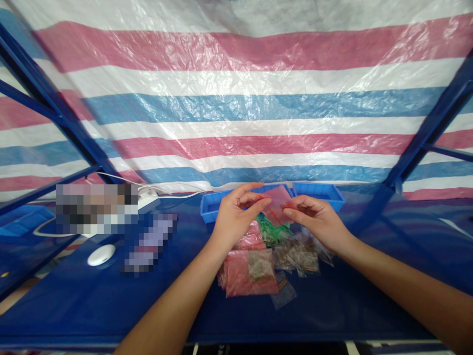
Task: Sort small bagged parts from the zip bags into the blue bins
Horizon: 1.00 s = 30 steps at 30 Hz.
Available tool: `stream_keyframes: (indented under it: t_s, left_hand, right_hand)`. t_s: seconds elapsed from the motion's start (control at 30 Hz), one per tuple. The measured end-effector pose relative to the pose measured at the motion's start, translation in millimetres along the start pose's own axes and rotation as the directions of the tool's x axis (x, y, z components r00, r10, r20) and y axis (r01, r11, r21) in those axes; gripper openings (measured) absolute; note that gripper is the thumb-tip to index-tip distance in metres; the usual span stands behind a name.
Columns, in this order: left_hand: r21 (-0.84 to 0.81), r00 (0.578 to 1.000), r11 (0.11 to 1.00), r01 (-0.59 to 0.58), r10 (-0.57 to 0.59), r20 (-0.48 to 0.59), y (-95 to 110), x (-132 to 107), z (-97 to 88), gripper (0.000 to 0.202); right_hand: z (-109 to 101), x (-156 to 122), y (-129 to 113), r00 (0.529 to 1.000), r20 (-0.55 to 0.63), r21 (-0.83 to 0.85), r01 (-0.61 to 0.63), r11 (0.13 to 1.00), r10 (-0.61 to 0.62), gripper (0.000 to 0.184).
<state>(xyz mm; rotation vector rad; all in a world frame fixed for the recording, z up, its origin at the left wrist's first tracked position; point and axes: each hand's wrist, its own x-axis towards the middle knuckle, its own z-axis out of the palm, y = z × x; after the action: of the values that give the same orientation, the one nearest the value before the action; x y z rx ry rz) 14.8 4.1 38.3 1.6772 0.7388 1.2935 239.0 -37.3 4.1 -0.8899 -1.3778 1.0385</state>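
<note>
Currently, in the head view, the left hand (234,212) and right hand (320,219) pinch opposite sides of a small pink bag (278,201), thumbs pressed against fingers; below that grip lie green packets (271,232), clear packets (301,256) and pink packets (238,276), with blue trays (318,193) just beyond it

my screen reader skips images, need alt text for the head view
A person's left hand and right hand hold a pink plastic bag between them over a blue table. On it lie pink packets, green packets and clear packets; blue trays stand behind, before a striped sheet.
</note>
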Motion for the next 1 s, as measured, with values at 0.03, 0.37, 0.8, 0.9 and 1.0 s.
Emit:
stream_keyframes:
  t_s: [0.03, 0.37, 0.8, 0.9, 1.0]
  left_hand:
    - [-0.002, 1.000, 1.000, -0.002, 0.002, 0.001, 0, 0, 0.0, 0.050]
    - [0.121, 0.988, 0.993, -0.009, -0.010, 0.154, 11, -10, 5.5, 0.051]
    - [0.142, 0.995, 0.990, -0.016, 0.001, 0.102, 8, -6, 5.9, 0.023]
    - [0.105, 0.997, 0.994, 0.010, -0.017, 0.070, 9, -6, 5.8, 0.023]
    - [0.085, 0.998, 0.996, 0.027, -0.032, 0.062, 9, -6, 5.6, 0.025]
  right_hand:
    - [1, 0, -2, 1.000, 0.016, 0.005, 0.006, 1.000, -0.006, 0.024]
    - [3, -11, -13, 0.962, 0.039, -0.266, 0.271, 0.925, -0.271, 0.018]
    - [-1, -8, -19, 0.955, -0.096, -0.280, 0.245, 0.928, -0.281, 0.019]
    - [0, -8, -19, 0.953, -0.096, -0.272, 0.251, 0.929, -0.286, 0.020]
    - [1, -8, -16, 0.951, -0.118, -0.291, 0.243, 0.925, -0.287, 0.020]
